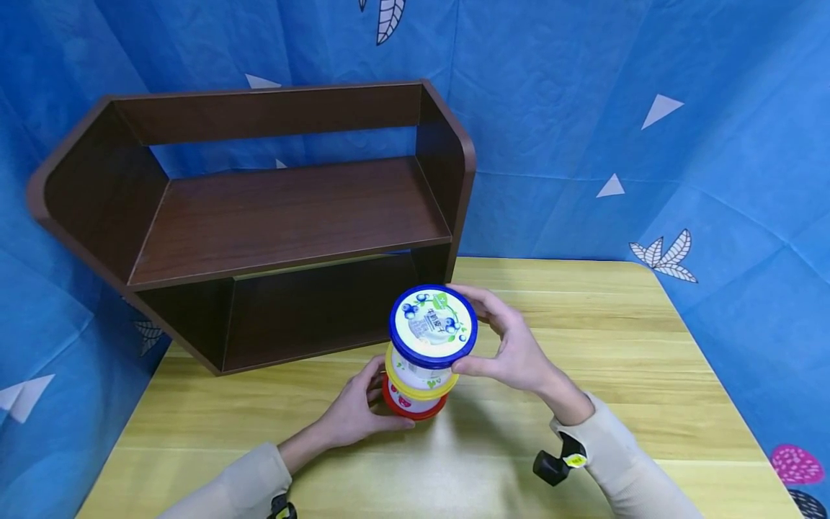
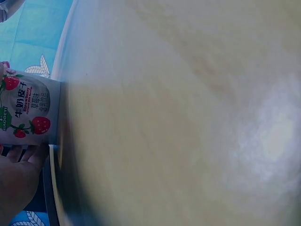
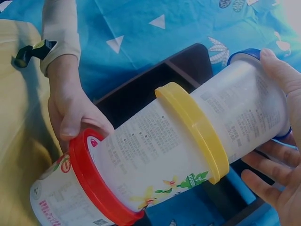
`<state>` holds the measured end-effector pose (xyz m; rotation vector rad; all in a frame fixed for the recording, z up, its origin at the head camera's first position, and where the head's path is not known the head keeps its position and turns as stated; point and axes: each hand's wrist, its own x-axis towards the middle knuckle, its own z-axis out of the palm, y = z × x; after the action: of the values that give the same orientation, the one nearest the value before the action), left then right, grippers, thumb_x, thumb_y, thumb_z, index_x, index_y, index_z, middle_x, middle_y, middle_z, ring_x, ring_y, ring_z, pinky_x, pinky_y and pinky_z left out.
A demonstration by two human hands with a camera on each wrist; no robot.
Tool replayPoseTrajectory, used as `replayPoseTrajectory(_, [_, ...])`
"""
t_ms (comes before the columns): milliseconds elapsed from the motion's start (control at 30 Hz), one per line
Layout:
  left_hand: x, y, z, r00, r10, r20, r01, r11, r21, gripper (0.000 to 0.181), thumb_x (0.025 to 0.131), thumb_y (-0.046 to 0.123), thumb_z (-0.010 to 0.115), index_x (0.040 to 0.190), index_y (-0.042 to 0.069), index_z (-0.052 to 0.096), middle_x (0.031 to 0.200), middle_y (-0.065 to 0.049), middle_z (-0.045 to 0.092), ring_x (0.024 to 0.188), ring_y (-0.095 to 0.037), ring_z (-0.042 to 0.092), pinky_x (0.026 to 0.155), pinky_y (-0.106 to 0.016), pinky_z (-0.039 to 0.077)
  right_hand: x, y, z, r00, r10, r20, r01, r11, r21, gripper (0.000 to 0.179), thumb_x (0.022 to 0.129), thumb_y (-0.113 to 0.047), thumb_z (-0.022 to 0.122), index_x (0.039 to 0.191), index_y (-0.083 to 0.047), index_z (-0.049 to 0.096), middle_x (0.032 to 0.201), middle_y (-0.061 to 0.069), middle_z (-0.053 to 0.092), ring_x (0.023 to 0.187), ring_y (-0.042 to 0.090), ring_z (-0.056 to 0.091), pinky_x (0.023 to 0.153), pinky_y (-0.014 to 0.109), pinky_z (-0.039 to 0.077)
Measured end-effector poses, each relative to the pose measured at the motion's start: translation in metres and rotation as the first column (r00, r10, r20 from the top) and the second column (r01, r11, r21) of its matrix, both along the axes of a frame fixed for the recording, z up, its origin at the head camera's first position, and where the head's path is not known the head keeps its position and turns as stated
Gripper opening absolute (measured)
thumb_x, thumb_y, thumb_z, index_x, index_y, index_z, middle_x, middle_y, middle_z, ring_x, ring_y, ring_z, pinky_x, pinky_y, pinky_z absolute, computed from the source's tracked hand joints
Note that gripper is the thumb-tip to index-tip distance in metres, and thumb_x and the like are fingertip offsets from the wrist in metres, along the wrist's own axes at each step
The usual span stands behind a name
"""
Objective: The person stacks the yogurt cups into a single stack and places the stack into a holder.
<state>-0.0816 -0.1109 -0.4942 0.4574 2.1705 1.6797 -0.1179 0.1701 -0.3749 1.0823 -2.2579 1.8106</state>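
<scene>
Three white tubs stand stacked in front of the shelf. The top one, a blue-lidded blueberry tub (image 1: 433, 326), is held at its rim by my right hand (image 1: 512, 346), thumb in front and fingers behind. Below it sits a yellow-lidded tub (image 3: 157, 146), printed with flowers. At the bottom is a red-lidded strawberry tub (image 2: 28, 110); its base appears to meet the tabletop in the left wrist view. My left hand (image 1: 353, 411) grips this lowest tub, its thumb near the red lid. In the head view the upper tubs mostly hide its body.
A dark brown two-tier shelf (image 1: 292, 216) stands at the back left of the light wooden table (image 1: 583, 324), close behind the stack. Blue patterned cloth (image 1: 551, 108) hangs behind and at the sides. A black wrist device (image 1: 554, 465) sticks out by the right sleeve.
</scene>
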Motion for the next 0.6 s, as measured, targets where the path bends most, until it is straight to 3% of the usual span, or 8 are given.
replayPoseTrajectory(600, [0.0000, -0.0004, -0.0011, 1.000, 0.001, -0.006, -0.001, 1.000, 0.002, 0.090, 0.081, 0.029, 0.094, 0.153, 0.024, 0.040, 0.151, -0.006, 0.056, 0.138, -0.032, 0.060, 0.116, -0.049, 0.053, -0.0018, 0.0010, 0.0014, 1.000, -0.011, 0.015, 0.010, 0.998, 0.056, 0.086, 0.089, -0.045, 0.085, 0.155, -0.008, 0.046, 0.148, 0.018, 0.060, 0.129, 0.008, 0.061, 0.107, 0.028, 0.056])
